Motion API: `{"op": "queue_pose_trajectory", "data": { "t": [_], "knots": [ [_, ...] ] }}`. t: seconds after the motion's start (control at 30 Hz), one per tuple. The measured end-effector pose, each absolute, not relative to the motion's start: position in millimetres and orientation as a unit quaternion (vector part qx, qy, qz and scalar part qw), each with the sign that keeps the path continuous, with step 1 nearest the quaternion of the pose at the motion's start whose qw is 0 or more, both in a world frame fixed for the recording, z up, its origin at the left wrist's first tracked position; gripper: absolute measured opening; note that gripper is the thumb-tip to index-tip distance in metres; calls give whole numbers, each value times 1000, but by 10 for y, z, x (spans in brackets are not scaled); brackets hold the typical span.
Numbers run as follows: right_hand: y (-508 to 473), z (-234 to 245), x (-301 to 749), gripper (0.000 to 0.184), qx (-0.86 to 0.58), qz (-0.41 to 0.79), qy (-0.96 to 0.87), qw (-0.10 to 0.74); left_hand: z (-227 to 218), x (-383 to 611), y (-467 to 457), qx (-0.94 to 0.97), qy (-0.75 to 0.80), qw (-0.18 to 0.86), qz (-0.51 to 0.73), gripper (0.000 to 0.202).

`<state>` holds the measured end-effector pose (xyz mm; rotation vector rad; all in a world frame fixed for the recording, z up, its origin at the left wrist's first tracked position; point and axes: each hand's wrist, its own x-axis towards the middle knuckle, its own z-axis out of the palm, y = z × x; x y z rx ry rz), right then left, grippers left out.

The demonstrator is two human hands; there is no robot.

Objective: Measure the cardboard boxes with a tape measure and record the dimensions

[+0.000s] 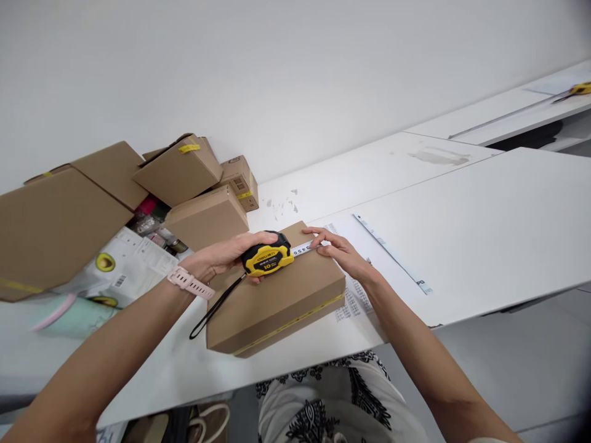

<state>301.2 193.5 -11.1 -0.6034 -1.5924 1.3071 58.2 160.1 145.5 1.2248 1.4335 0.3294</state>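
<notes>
A yellow and black tape measure (268, 257) is gripped in my left hand (227, 253), just over the top of a closed cardboard box (277, 295). A short length of white blade (302, 249) runs out of it to the right. At the box's far right edge, my right hand (339, 249) pinches the blade's end between its fingers. The exact tip is hidden by those fingers. A black wrist strap (217, 307) hangs from the tape measure over the box's left side. Yellow tape runs along the box's front face.
Several cardboard boxes (184, 172) are piled at the left against the wall. Before them lie an avocado-print package (133, 264) and a mint-green item (78, 317). Printed sheets (353, 301) and a pale strip (392, 253) are to the right. Another tape measure (580, 89) lies far right.
</notes>
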Motion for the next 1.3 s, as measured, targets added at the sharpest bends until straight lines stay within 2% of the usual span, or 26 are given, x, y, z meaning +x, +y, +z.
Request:
{"op": "queue_pose_trajectory", "data": {
  "t": [0.2, 0.43, 0.63, 1.13, 1.3],
  "knots": [
    [1857, -13, 3003, 14, -291, 531, -649, 460, 1438, -378, 1109, 503, 634, 550, 206, 46],
    [1888, -70, 2974, 11, -304, 504, -661, 466, 1286, -1357, 234, 368, 722, 496, 311, 36],
    [1916, -105, 2963, 10, -333, 488, -662, 461, 1241, -1555, 274, 420, 680, 516, 308, 33],
    [1935, -116, 2965, 10, -335, 486, -671, 448, 1093, -1766, 398, 442, 655, 538, 293, 45],
    [1881, -23, 2992, 15, -346, 465, -690, 434, 1166, -1625, 342, 436, 662, 518, 321, 38]
  ]
}}
